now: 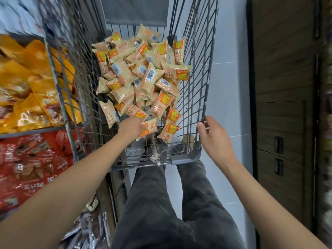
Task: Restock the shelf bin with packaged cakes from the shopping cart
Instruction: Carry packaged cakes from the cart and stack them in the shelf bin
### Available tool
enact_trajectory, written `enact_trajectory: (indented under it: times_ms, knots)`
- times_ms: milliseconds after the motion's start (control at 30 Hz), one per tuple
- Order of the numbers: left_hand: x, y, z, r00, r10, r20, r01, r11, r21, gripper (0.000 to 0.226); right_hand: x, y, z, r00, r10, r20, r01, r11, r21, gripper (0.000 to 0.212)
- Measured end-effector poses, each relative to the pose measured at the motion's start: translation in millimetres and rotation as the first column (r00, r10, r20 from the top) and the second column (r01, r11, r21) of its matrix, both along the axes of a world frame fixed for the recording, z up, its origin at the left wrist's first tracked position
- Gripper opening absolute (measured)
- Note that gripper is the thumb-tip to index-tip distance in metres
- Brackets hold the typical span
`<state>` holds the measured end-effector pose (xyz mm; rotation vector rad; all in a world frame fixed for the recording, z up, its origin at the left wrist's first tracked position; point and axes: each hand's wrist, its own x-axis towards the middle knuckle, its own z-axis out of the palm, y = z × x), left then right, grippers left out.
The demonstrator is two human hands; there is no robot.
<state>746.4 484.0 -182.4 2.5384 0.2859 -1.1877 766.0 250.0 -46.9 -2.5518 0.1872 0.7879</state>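
Head view, looking down into a wire cart (193,97), which serves as the landmark. Nearest the viewer, below the cart's near rim, the person's legs in dark trousers (161,209) stand on pale floor tiles (226,87). Both bare forearms reach forward to the cart. The left hand (132,127) is inside the cart at its near end, fingers curled round one cake pack (150,129) at the near edge of the pile; the fingertips themselves are hidden behind the pack. The right hand (213,135) is at the cart's right near corner, fingers and thumb curled round the upright wire of the right side wall. A frayed tuft of string (155,156) hangs at the cart's near rim, between the two hands. The cakes (142,78), beige packs with orange and yellow labels, some showing barcodes, lie heaped loose in the cart from the left hand to the far wall. Left of the cart, shelves hold red packs (28,168) on the lower level and orange packs (27,83) on the level above; both are blurred. Right of the cart, beyond the tiles, stands a dark wood-grain cabinet (283,105). A grey panel (136,9) stands at the cart's far end
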Motion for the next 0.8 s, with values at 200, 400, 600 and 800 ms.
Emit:
enact_trajectory:
  times_ms: [200, 400, 600, 800]
  knots:
    - [-22, -21, 114, 0.79, 0.598, -0.134, -0.536, 0.569, -0.623, 0.006, -9, 10, 31, 0.97, -0.184, 0.161, 0.16, 0.975, 0.152, 0.033]
    - [-26, -80, 166, 0.66, 0.652, -0.374, -0.665, 0.274, -0.695, 0.008, -5, 19, 39, 0.865, -0.354, -0.357, 0.493, 0.734, 0.466, 0.012]
    - [-7, -72, 118, 0.625, 0.704, -0.336, -0.734, 0.386, -0.558, 0.013, 6, 4, 34, 0.847, -0.468, -0.25, 0.531, 0.741, 0.41, 0.01]
    - [28, -35, 22, 0.338, 0.892, -0.3, -0.931, 0.271, -0.244, 0.018, 13, 5, 26, 0.832, -0.49, -0.26, 0.554, 0.73, 0.399, 0.012]
